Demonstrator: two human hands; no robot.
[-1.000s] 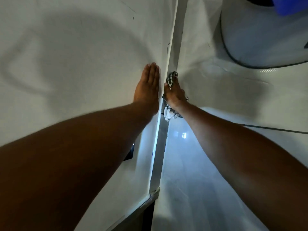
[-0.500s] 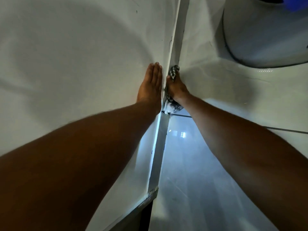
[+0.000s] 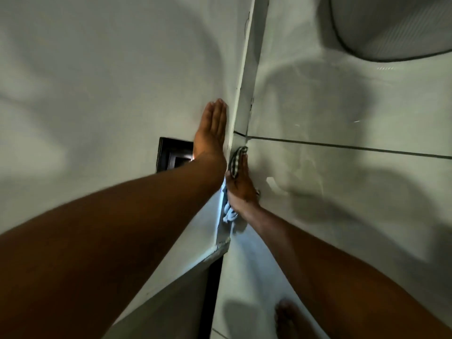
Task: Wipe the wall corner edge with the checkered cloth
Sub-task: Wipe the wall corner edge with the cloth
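The wall corner edge [image 3: 241, 99] runs as a pale vertical strip down the middle of the head view. My right hand [image 3: 241, 184] presses the checkered cloth [image 3: 236, 161] against this edge, just below a dark tile joint. The cloth's loose end [image 3: 228, 215] hangs under my wrist. My left hand [image 3: 211, 133] lies flat on the white wall left of the edge, fingers together and straight, holding nothing.
A black wall plate [image 3: 171, 156] sits on the left wall, partly behind my left hand. A large white rounded fixture [image 3: 391, 28] fills the top right. A dark gap [image 3: 212, 289] opens below the corner. A bare foot [image 3: 286, 316] shows on the tiled floor.
My right hand has slid down the corner edge with the cloth, from above the tile joint to below it. The view has tilted down, showing the black plate and my foot.
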